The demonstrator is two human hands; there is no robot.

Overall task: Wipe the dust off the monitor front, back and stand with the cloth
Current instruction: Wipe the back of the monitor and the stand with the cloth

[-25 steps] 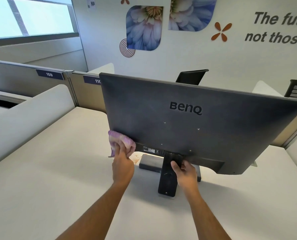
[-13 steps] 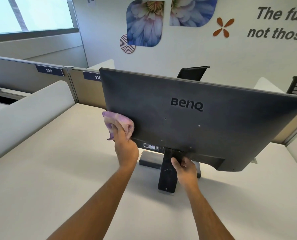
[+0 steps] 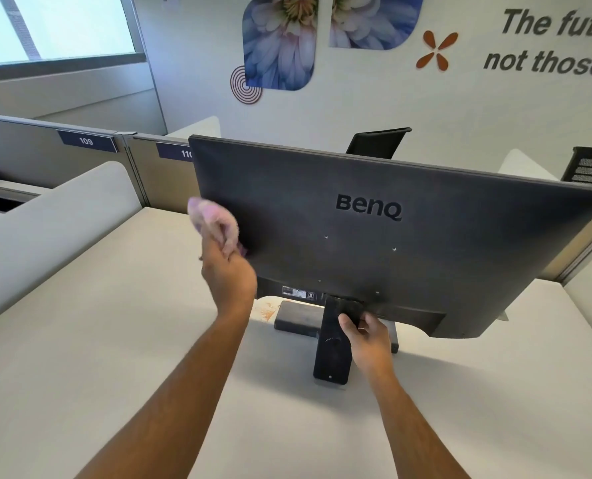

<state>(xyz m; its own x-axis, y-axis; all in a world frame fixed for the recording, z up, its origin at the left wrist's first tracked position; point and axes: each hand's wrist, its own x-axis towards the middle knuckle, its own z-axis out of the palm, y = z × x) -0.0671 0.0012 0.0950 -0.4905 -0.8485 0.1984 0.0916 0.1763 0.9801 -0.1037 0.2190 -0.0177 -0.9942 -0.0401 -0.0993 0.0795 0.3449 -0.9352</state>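
Left grip (image 3: 227, 271) around cloth (image 3: 211, 219)

A pale desk (image 3: 80, 357) fills the lower half of the frame. A rounded white divider (image 3: 45, 216) runs along its left side. Behind it, grey partition panels (image 3: 18, 157) cross the middle left, bearing dark blue number plates, one reading 109 (image 3: 86, 141) and a second (image 3: 175, 152) partly hidden. A window (image 3: 56, 25) sits in the upper left. On the white wall at the top are blue flower pictures (image 3: 280, 43), a spiral mark (image 3: 246, 86), an orange four-petal mark (image 3: 437, 51) and dark lettering (image 3: 550, 43) cut off at the right edge. A black chair back (image 3: 377, 141) shows at centre, another (image 3: 591, 165) at the far right.
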